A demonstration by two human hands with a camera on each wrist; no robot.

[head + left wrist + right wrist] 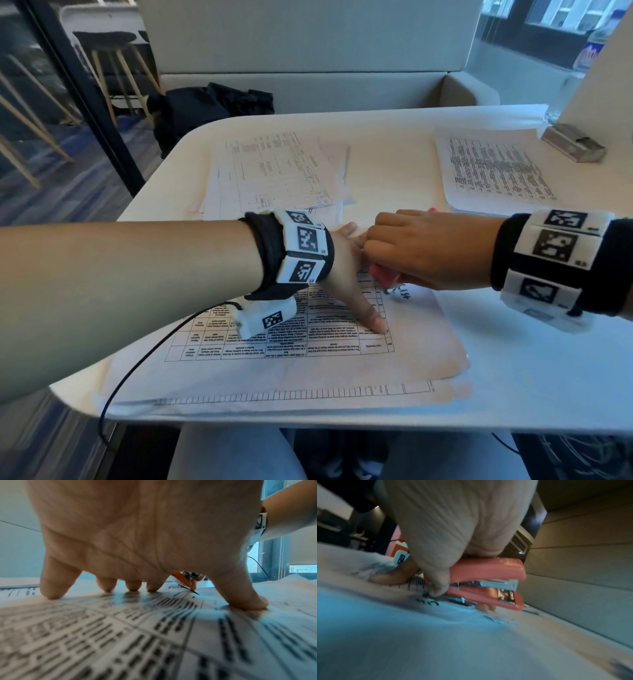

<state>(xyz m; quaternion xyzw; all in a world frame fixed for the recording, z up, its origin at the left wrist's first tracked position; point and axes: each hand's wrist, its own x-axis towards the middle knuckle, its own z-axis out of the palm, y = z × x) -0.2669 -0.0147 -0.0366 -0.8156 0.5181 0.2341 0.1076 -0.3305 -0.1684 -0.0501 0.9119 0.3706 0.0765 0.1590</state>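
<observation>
A stack of printed sheets (308, 342) with a table grid lies at the near edge of the white table (531, 387). My left hand (356, 284) presses on it with spread, straight fingers; the fingertips (107, 586) and thumb touch the paper (120, 635). My right hand (411, 250) grips a red stapler (488, 572) at the sheets' corner, thumb on its top and fingers under its base. Part of the red stapler (383, 275) shows under the right hand, and the stapler (184, 580) peeks out past the left palm.
A second pile of papers (274, 171) lies behind my hands and a third printed stack (493, 171) at the far right. A small metal box (573, 142) sits near the right wall. A black bag (205, 109) lies on the bench beyond. A cable (137, 359) hangs off the left wrist.
</observation>
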